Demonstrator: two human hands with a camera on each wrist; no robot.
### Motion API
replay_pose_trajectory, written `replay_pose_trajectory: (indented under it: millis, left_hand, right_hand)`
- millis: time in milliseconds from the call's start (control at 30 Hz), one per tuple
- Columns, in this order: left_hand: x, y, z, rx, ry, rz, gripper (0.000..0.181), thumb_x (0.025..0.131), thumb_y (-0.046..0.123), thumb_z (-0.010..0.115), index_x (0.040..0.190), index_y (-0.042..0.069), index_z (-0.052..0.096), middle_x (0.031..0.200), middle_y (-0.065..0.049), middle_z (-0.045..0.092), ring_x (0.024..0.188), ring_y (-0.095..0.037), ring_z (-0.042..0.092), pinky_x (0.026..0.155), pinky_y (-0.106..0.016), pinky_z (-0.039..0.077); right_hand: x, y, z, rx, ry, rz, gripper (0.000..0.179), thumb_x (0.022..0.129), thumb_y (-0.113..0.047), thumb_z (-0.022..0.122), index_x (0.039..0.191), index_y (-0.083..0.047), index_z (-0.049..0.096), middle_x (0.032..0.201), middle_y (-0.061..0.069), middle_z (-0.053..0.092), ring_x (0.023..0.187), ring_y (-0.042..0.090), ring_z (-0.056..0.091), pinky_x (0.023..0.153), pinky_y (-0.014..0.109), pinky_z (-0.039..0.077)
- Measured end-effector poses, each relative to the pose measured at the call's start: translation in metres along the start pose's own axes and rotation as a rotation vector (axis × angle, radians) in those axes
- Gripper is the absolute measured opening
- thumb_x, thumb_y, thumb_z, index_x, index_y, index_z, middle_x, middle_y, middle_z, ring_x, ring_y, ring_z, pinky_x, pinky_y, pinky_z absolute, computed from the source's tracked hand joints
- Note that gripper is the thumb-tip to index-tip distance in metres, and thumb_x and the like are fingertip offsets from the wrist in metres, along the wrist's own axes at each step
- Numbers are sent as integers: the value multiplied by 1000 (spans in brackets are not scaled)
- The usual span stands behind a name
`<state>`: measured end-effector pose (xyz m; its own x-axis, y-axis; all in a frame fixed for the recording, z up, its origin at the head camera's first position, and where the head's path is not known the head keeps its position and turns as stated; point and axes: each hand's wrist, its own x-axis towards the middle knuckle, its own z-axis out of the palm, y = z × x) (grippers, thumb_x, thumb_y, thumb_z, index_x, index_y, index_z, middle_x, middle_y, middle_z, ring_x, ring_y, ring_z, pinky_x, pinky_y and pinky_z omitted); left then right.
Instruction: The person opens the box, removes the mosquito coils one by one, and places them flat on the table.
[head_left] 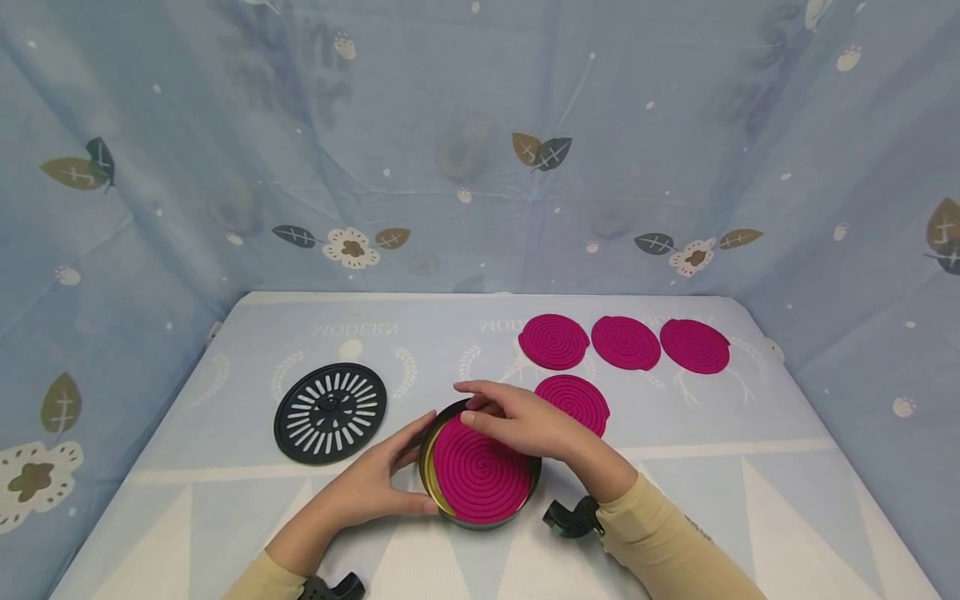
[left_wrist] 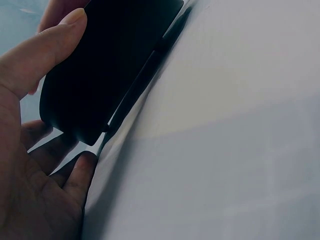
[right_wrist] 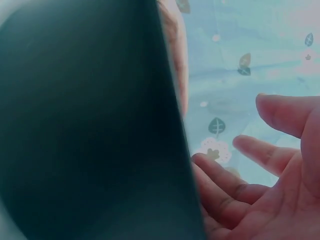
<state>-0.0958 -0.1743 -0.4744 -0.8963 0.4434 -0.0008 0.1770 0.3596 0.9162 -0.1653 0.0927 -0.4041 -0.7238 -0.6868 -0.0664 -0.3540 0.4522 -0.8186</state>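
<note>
A round black tin (head_left: 480, 526) with a yellowish inside stands near the middle of the table. In it lies a magenta mosquito coil (head_left: 483, 471), set toward the right so that some yellow shows at left. My left hand (head_left: 375, 485) holds the tin's left side, thumb at the front and fingers farther back; the left wrist view shows them around the dark wall (left_wrist: 100, 65). Over the tin's far right rim hovers my right hand (head_left: 517, 419), fingers loosely bent with nothing between them. Beside the tin wall (right_wrist: 100, 120), the right wrist view shows its fingers spread apart.
Left of the tin lies a black slotted round lid (head_left: 330, 405). Three magenta coils (head_left: 553, 342) form a row at the back right. Another coil (head_left: 581, 400) lies nearer, partly behind my right hand. A blue patterned cloth (head_left: 465, 225) surrounds the table.
</note>
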Motion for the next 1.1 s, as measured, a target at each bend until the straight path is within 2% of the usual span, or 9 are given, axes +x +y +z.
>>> replay_pose_trajectory:
  millis: [167,333,700,933,1100]
  left_hand:
    - [1,0,0,1,-3,1,113,66,40,92,157,25,27,157,8,31,142,-9,31,114,-28,37]
    - [2,0,1,9,0,-7,113,66,41,92,157,25,28,157,9,32,142,-9,31,113,-28,37]
    - [1,-1,1,4,2,-10,114,66,40,93,157,23,27,157,10,32,142,-9,31,113,-28,37]
    - [1,-1,2,2,2,-13,114,65,39,93,157,21,28,157,10,32,142,-9,32,113,-28,38]
    - [1,0,1,1,7,-25,114,64,39,93,157,23,28,157,10,32,142,-8,32,113,-27,37]
  right_hand:
    - [1,1,-1,42,18,9,48,99,-46,55,146,-38,45,121,-8,61,106,6,60,96,35,52]
    - [0,4,-1,105,49,11,45,99,-46,56,143,-41,47,124,-7,60,105,10,61,94,36,53]
    - [-1,8,-4,132,21,6,43,99,-41,58,141,-34,52,119,-6,62,105,11,62,95,36,53]
    - [-6,12,-11,52,-6,22,45,99,-42,58,140,-26,56,120,-10,63,108,8,60,94,33,54]
    - [-10,12,-20,-51,-56,7,37,99,-31,60,133,-17,65,121,-11,65,109,5,59,94,30,54]
